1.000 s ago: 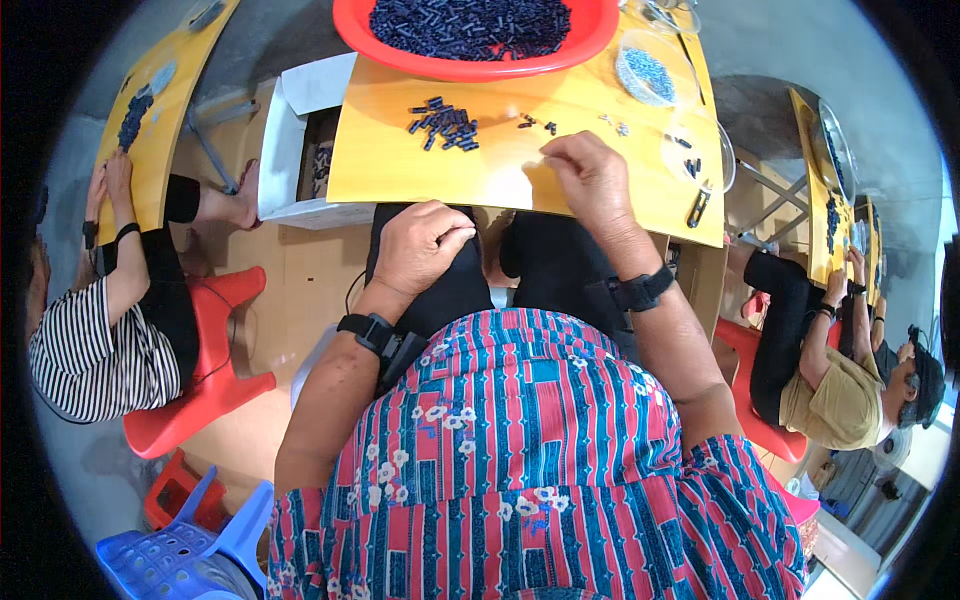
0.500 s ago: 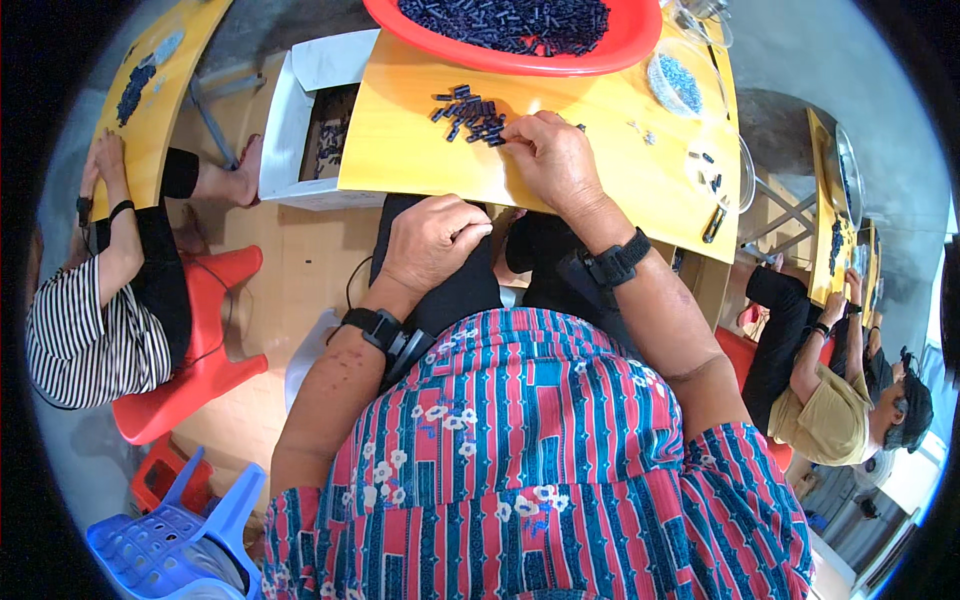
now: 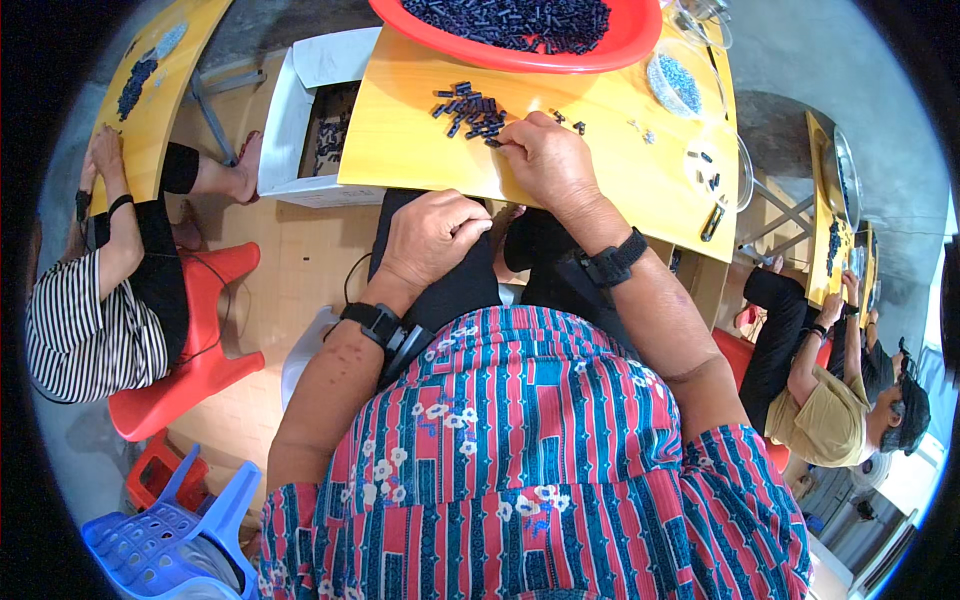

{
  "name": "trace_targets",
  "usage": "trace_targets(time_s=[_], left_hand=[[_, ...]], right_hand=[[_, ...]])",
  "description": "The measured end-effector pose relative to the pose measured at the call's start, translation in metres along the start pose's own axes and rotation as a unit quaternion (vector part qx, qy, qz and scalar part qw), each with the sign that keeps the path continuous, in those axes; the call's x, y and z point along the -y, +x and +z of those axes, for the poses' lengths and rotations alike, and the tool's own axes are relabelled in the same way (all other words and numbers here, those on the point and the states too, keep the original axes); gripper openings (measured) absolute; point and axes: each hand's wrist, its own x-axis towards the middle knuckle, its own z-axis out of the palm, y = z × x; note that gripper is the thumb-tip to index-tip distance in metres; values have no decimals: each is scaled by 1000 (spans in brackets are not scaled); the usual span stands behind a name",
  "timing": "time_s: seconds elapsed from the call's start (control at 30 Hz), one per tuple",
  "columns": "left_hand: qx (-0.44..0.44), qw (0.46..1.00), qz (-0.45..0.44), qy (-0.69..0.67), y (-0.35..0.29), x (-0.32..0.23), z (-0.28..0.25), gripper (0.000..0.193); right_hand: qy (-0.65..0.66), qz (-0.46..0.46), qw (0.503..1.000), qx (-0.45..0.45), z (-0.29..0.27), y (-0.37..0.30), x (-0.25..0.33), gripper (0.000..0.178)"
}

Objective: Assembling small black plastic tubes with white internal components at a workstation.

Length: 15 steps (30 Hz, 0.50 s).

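A loose pile of small dark cylindrical pieces (image 3: 465, 108) lies on the yellow table (image 3: 420, 160). At the pile's near right edge my right hand (image 3: 552, 168) is closed in a pinch, with one dark piece (image 3: 493, 142) at its fingertips. Just beyond that hand, a few more small dark pieces (image 3: 579, 127) rest on the tabletop. My left hand (image 3: 432, 240) is held over my lap, just off the table's near edge. Its fingers are curled into a fist with the thumb pressed along them, and whatever is inside is hidden.
A large red basin (image 3: 480, 55) full of dark pieces stands at the far side. To its right is a clear bowl (image 3: 675, 84) of blue bits. A dark tool (image 3: 713, 222) lies near the right edge. An open white box (image 3: 300, 120) stands at left. Other people work at both sides.
My right hand has shifted slightly left along the pile's edge, uncovering more small dark pieces beyond it. The left fist has stayed almost still.
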Motion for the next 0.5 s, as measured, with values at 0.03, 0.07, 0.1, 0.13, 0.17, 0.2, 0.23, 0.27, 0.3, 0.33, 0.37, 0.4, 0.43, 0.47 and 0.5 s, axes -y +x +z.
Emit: trace_targets(time_s=[0.03, 0.07, 0.1, 0.13, 0.17, 0.2, 0.23, 0.27, 0.3, 0.33, 0.37, 0.4, 0.43, 0.47, 0.5], left_hand=[[2, 1000, -3, 1, 0, 0, -1, 7], [3, 1000, -6, 3, 0, 0, -1, 7], [3, 1000, -6, 3, 0, 0, -1, 7], [3, 1000, -5, 4, 0, 1, -1, 7], [2, 1000, -5, 6, 0, 1, -1, 7], [1, 1000, -5, 6, -1, 1, -2, 7], [5, 1000, -9, 5, 0, 0, -2, 7], [8, 1000, -13, 4, 0, 0, -2, 7], [7, 1000, -13, 4, 0, -1, -2, 7], [10, 1000, -16, 4, 0, 0, -2, 7], [12, 1000, -19, 5, 0, 0, -2, 8], [11, 1000, -18, 5, 0, 0, -2, 8], [14, 1000, -23, 5, 0, 0, -2, 8], [16, 999, -28, 6, 0, 0, -2, 8], [15, 999, -28, 7, 0, 0, -2, 8]], right_hand=[[-17, -2, 1000, 7, 1, 1, 1, 10], [-34, -5, 999, 14, 1, 1, 2, 11], [-34, -5, 999, 13, 1, 1, 3, 11], [-40, 4, 999, 23, 0, 1, 6, 10], [-47, 13, 998, 32, -1, 0, 9, 10], [-47, 12, 998, 32, 0, 0, 10, 10], [-44, 13, 998, 31, -1, 0, 11, 10], [-42, 13, 999, 30, -2, -1, 12, 10], [-43, 13, 999, 30, -1, -1, 12, 10], [-33, 1, 999, 20, -1, 0, 12, 11], [-23, -10, 1000, 11, -1, 1, 12, 13], [-24, -11, 1000, 9, -1, 1, 13, 13], [-24, -10, 1000, 6, -1, 1, 15, 13], [-23, -8, 1000, 2, 0, 1, 17, 13], [-23, -10, 1000, 1, 0, 1, 17, 13]])
